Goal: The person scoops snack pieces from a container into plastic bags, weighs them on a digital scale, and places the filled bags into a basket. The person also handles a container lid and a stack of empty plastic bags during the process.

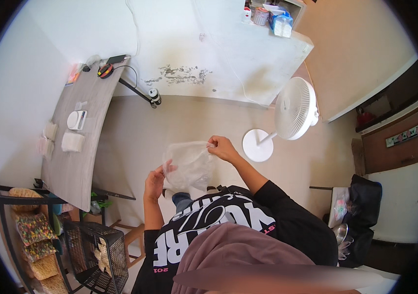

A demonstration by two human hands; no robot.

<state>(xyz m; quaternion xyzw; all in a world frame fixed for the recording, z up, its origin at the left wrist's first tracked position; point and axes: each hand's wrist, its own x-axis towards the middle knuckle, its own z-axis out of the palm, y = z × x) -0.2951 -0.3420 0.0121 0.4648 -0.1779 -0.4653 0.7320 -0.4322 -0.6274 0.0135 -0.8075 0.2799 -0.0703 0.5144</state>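
Note:
A clear plastic bag [191, 164] is spread out between my two hands in front of my body. My right hand [223, 148] pinches its upper right corner between thumb and fingers. At the bag's left edge, my left hand [156, 181] supports the plastic, and its fingertips show through the thin film. Nothing can be seen inside the bag. Below it, my feet and a bit of jeans partly show above my black shirt.
A long table [79, 169] at left carries a small white scale [76, 120] and stacked clear bags [73, 141]. A white standing fan [294, 109] is to the right. Near lower left are a black crate [96, 255] and a rack with filled bags [35, 230].

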